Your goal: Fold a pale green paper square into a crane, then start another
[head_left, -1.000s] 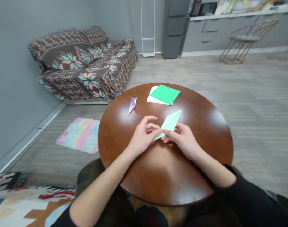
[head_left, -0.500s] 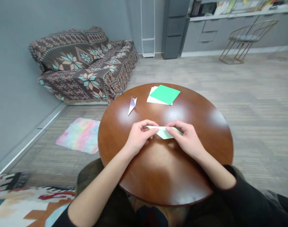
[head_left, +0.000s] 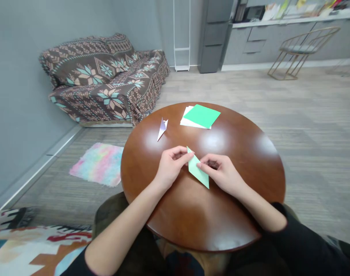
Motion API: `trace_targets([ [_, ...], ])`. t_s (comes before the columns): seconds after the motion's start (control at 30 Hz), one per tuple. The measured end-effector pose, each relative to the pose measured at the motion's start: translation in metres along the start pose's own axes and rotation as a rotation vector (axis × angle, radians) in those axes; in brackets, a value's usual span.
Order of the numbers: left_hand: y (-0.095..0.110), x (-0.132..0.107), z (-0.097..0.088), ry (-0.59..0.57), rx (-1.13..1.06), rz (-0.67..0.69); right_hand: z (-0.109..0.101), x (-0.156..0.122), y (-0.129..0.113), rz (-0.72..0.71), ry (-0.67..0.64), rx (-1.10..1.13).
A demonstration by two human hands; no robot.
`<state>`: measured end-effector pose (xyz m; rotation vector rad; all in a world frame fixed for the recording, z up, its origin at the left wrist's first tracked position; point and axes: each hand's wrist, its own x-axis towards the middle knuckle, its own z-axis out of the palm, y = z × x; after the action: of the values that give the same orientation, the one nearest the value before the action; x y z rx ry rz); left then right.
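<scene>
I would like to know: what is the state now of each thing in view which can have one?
Light green paper: folded, tilted, in both hands
Left hand: pinching its upper end
Right hand: pinching its right edge
Purple-and-white paper: folded, on the table
Green sheet: flat, on top
White sheets: stacked, partly covered
Sofa: draped with patterned cloth
Drawers: shut

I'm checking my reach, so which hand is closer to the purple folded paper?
Left. The purple folded paper lies beyond your left hand; your right hand is farther off, to its right.
</scene>
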<state>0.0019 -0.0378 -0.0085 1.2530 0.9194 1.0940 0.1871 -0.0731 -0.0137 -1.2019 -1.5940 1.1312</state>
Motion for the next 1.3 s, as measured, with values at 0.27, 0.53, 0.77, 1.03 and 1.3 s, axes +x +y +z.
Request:
trace_targets([
  [0.27, -0.0014, -0.0012, 0.0004, -0.006, -0.143, -0.057, 0.0031, -0.0014, -0.0010, -0.028, -0.011, -0.055],
  [0.53, -0.0027, 0.0035, -0.0025, 0.095, -0.203, -0.040, 0.0041, -0.0019, -0.0015, -0.005, -0.044, -0.060],
  [0.77, -0.0012, 0.0016, -0.0016, -0.016, -0.037, -0.048, 0.0040, -0.0017, -0.0014, 0.012, -0.026, -0.031],
  [1.03, -0.0042, -0.0024, 0.0029, -0.120, 0.146, -0.065, 0.0063, 0.0022, 0.0013, 0.053, 0.054, 0.072],
  [1.3, -0.0065, -0.0021, 0.0028, -0.027, 0.068, -0.052, 0.0058, 0.0047, -0.0008, 0.087, 0.065, 0.067],
])
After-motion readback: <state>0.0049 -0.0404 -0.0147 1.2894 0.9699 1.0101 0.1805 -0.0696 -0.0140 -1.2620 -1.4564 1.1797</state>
